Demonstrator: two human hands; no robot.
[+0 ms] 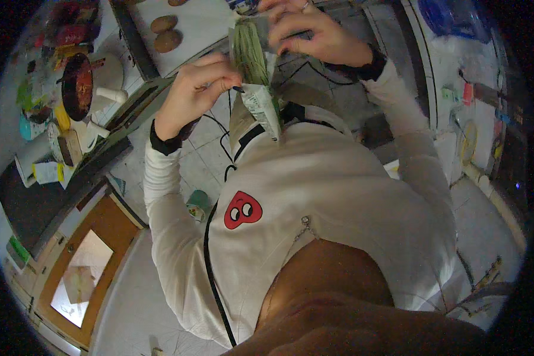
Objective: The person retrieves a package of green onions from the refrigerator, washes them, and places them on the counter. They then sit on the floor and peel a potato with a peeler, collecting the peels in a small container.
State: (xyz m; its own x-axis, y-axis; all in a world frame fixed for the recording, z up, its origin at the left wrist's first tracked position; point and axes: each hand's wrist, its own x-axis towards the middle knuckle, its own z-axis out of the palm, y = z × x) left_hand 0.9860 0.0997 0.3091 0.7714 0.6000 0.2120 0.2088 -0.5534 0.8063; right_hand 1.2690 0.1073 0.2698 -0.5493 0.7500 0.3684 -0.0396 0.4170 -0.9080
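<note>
A clear plastic packet of long, thin pale-green strands (250, 51), perhaps noodles, is held upright before my waist. Its lower part is white and bears printing. My left hand (196, 91) pinches the packet's left edge between thumb and fingertips. At the packet's upper right is my right hand (318, 38), its fingers bent and partly blurred; whether they grip the plastic is unclear. A small dark shape shows between those fingers.
Potatoes or similar brown rounds (168, 41) lie on a white surface at upper left. A dark pan with reddish food (77, 86) stands among packages on the left counter. Black cables (222, 144) hang near the tiled floor. A blue plastic item (454, 18) is at upper right.
</note>
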